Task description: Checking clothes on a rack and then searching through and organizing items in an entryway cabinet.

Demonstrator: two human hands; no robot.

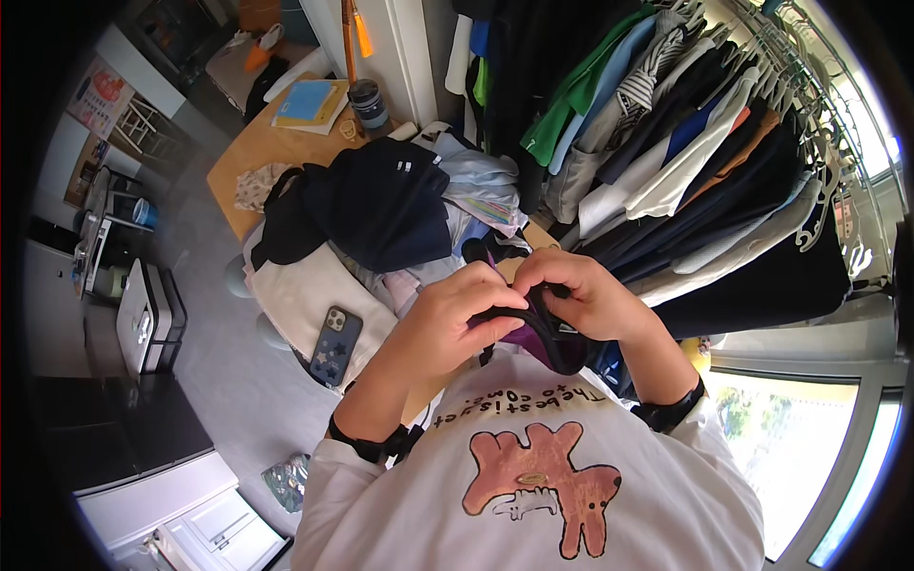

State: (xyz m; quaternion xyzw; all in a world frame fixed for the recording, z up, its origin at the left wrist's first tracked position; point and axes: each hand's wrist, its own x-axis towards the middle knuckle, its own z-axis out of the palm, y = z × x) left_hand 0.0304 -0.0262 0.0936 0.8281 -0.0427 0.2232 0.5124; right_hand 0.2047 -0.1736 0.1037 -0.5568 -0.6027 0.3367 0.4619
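Observation:
Close to my chest, I hold a small purple garment [529, 344] with thick black edging; its exact kind does not show. My left hand [455, 312] pinches the black edge between thumb and fingers. Opposite it, my right hand [583, 293] grips another part, fingers curled inward. The garment's lower part bends in a loop below my hands, and some of it is hidden behind my fingers. Just beyond lies a heap of clothes with a dark navy garment [395, 205] on top. A cream cloth [300, 290] hangs at the heap's near left, with a phone [338, 344] lying on it.
A rack of hanging clothes [657, 162] crowds the right side. On the wooden table [228, 176] stand a dark jar [367, 105] and a stack of books or folders [309, 103]. A printer-like machine [152, 319] sits at far left. A glass door [785, 447] is at lower right.

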